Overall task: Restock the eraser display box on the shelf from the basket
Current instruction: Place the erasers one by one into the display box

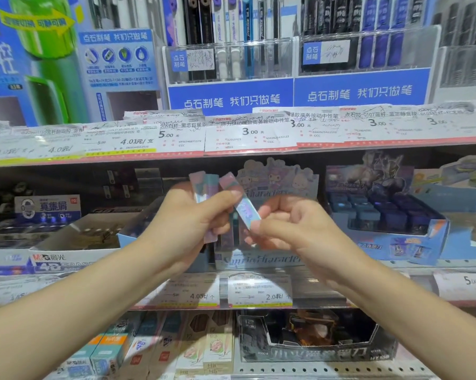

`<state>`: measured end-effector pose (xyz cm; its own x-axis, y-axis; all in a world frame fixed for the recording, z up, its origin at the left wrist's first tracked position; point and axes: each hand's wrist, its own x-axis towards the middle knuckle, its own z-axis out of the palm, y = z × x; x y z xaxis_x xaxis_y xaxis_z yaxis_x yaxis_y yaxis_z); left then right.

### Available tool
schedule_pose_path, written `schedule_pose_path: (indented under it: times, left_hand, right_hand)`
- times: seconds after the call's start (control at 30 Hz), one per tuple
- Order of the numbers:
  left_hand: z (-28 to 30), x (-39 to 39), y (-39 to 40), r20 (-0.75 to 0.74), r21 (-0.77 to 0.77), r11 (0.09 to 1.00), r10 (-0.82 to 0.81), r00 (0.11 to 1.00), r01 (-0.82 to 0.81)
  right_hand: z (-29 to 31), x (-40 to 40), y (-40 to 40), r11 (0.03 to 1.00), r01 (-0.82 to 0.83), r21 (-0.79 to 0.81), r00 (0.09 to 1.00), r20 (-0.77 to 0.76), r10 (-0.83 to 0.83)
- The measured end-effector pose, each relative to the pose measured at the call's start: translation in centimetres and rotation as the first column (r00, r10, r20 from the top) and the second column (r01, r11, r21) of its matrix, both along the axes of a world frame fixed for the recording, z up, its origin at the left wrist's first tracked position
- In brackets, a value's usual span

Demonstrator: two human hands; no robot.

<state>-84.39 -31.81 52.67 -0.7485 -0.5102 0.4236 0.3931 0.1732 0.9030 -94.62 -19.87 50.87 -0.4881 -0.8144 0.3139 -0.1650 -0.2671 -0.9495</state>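
My left hand grips a small bunch of long pastel erasers, pink and teal in clear wrappers, fanned upward. One tilted eraser sticks out of the bunch, and my right hand pinches its lower end. Both hands are raised in front of the eraser display box, a pale purple cartoon-character box on the middle shelf whose inside is mostly hidden behind my hands. The basket is out of view.
A blue display box of sharpeners stands right of the eraser box, a white eraser carton to its left. Price labels line the shelf edge above; pen racks stand higher. Pencil boxes fill the lower shelf.
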Motion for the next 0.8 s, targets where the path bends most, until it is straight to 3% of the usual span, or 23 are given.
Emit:
schedule_pose_path:
  times: [0.1,0.23,0.33,0.4,0.47,0.5,0.57,0.8]
  left_hand:
    - [0.0,0.2,0.0,0.144,-0.115,0.992,-0.024,0.989,0.041]
    - [-0.2,0.2,0.0,0.192,-0.161,0.983,-0.052,0.980,0.084]
    - [-0.5,0.4,-0.5,0.192,-0.302,0.952,0.004,0.981,0.056]
    - [-0.9,0.8,-1.0,0.161,-0.568,0.823,0.110,0.981,0.001]
    - [-1.3,1.3,-1.5,0.113,-0.847,0.531,0.234,0.966,-0.030]
    - [-1.6,1.5,-1.7,0.104,-0.921,0.389,0.261,0.960,-0.006]
    - [-2.4,1.7,-2.0,0.157,-0.972,0.216,0.278,0.948,0.098]
    - [-3.7,1.8,-1.1,0.215,-0.976,0.076,0.280,0.936,0.202]
  right_hand:
    - [0.5,0.1,0.2,0.998,0.040,0.054,0.960,-0.278,-0.024]
    - [1.2,-0.2,0.2,0.999,-0.010,0.047,0.940,-0.341,0.025]
    - [1.3,-1.6,0.4,0.997,-0.006,0.074,0.865,-0.500,0.042]
    - [1.7,-2.8,0.7,0.996,0.083,0.038,0.807,-0.589,-0.045]
    - [2.1,-4.2,0.8,0.986,0.167,-0.021,0.808,-0.571,-0.149]
    - [2.2,-4.7,0.7,0.977,0.211,-0.039,0.808,-0.555,-0.197]
    - [2.1,-5.9,0.3,0.953,0.300,-0.043,0.774,-0.573,-0.269]
    - [0.9,-6.9,-1.1,0.916,0.392,-0.081,0.626,-0.707,-0.330]
